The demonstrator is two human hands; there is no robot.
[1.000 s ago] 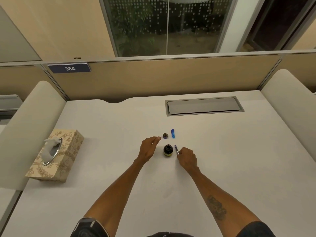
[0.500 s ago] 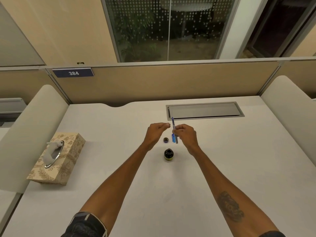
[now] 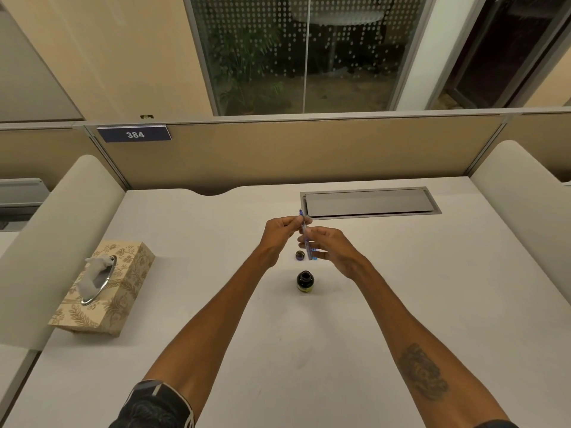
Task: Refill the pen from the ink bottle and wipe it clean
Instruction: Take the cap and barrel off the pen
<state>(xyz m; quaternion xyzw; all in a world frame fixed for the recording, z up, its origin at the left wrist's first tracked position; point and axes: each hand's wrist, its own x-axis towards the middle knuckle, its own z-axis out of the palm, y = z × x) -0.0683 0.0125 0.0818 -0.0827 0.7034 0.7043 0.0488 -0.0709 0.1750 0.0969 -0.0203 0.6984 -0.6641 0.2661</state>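
While the floral tissue box (image 3: 102,288) waits at the far left of the desk (image 3: 432,288), well apart from everything else and with a tissue standing up out of its slot, the work itself sits at the middle. Moving rightward, the left hand (image 3: 278,234) is raised above the desk with its fingertips pinched together on the upper part of the pen (image 3: 305,234), close to the pen's top end. Held between both hands, the pen is nearly upright with its top leaning slightly to the left and away from the person. Below the hands the small bottle cap (image 3: 299,255) lies on the desk, with a blue pen part just beside it, mostly hidden by the fingers. Nearer to the person stands the ink bottle (image 3: 305,282), open-mouthed and upright, almost straight under the pen and a little toward the body. Just right of the pen, the right hand (image 3: 332,248) closes its grip on the lower barrel, thumb and fingers wrapped round it. Both hands look equally close to the bottle, so the next dip probably calls for bringing the pen down and back along its own length. Which end carries the nib cannot be told at this size.
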